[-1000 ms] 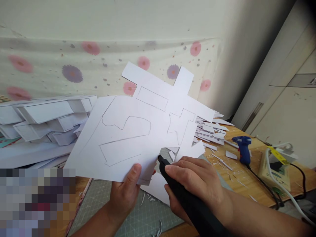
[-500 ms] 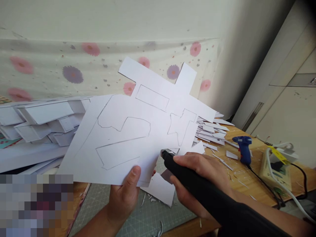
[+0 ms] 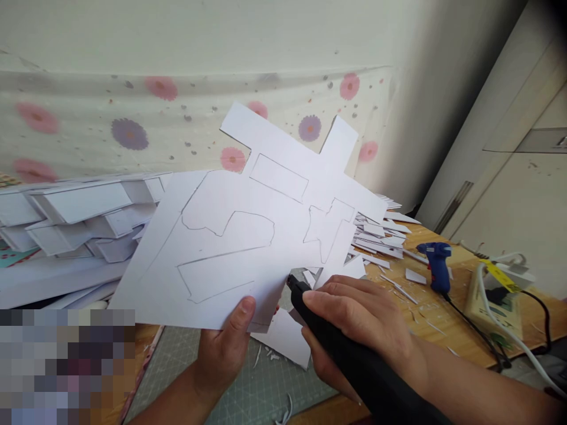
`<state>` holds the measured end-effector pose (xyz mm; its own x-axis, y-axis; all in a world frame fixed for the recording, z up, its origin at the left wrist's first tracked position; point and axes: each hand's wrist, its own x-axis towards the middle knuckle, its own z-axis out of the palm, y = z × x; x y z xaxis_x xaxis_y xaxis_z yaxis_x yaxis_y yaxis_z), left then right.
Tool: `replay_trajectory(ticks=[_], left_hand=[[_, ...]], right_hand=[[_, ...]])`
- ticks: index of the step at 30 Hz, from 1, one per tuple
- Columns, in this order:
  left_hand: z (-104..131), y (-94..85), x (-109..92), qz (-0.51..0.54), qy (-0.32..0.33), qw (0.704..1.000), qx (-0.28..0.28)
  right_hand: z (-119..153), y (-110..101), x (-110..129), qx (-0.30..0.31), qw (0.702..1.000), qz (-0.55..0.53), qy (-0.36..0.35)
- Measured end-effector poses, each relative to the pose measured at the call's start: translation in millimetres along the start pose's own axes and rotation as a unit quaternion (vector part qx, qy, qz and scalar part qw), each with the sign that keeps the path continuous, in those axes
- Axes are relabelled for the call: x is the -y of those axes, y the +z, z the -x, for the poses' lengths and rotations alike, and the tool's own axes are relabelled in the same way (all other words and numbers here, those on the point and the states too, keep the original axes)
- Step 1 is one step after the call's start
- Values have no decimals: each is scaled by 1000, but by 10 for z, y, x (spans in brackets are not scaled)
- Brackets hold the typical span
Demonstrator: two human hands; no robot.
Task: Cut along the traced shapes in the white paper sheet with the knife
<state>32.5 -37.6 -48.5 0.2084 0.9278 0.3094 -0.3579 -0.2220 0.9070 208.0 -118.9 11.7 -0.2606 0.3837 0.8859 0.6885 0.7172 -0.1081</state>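
A pale wall (image 3: 221,35) with a floral cloth (image 3: 190,127) hung along it backs the wooden table (image 3: 463,265) I am watching from my end. The left hand (image 3: 225,354) is closed on the lower edge of a white board (image 3: 266,203), thumb on top, holding it tilted up over a grey-green cutting mat (image 3: 177,363). The right hand (image 3: 367,319) is wrapped round a thick black tool (image 3: 349,360), its tip right at the board's lower right edge — whether it touches, I cannot tell. Pencil outlines cross the board, a long rectangle and several irregular shapes, and its far side is cut into straight arms. Beneath it I see a smaller white piece (image 3: 287,339) and thin shavings on the mat. Farther out, white offcuts (image 3: 378,239) lie heaped to the right, near a blue glue gun (image 3: 439,268) and a power strip (image 3: 491,313); folded white forms (image 3: 84,203) are stacked at left — and a pixelated patch hides the lower left corner.
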Motion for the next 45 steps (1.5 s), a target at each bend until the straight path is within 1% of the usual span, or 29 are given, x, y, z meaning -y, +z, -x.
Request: replay_trajectory(ticks=[3,5,10,13,15,18,21,24,27,29,32,34,36,38,42,45], left_hand=[[-8,-27,32,-44,43,998,-32],[-9,-40,46,-59,55,996,-33],[-16,-32,24,-61,50,997,-4],[-22,-17,-10,-54,44,998,10],[-22,-11,-27,-49,36,998,17],[-14,-4,-34,-38,26,999,12],[-1,-2,-20,-20,14,1000,-4],[10,1,-8,7,-25,1000,-14],[8,19,-24,39,-70,997,-23],[-1,44,-49,57,-85,994,-34],[-23,85,-91,78,-87,991,-58],[-44,107,-115,91,-87,990,-71],[-65,126,-135,101,-89,988,-79],[-82,145,-151,108,-95,986,-84],[-91,169,-169,118,-110,983,-91],[-87,162,-166,119,-110,983,-90]], right_hand=[[15,-3,-2,-5,1000,11,2],[15,-13,1,-2,1000,16,1],[-20,-72,4,21,999,39,-19],[-24,-105,-22,33,999,31,-24],[-6,-110,-50,26,999,13,-24],[30,-85,-81,-7,1000,-8,-13],[44,-45,-71,-45,999,-9,28],[46,-23,-40,-73,994,-2,79],[70,-20,-28,-71,991,-4,115],[94,-23,-29,-65,988,-1,141],[112,-34,-23,-58,981,14,184],[106,-47,-17,-66,974,29,215],[96,-62,-20,-70,970,37,231],[95,-72,-39,-59,976,26,208],[117,-69,-89,-11,992,0,127],[103,-82,-97,5,993,-2,119]])
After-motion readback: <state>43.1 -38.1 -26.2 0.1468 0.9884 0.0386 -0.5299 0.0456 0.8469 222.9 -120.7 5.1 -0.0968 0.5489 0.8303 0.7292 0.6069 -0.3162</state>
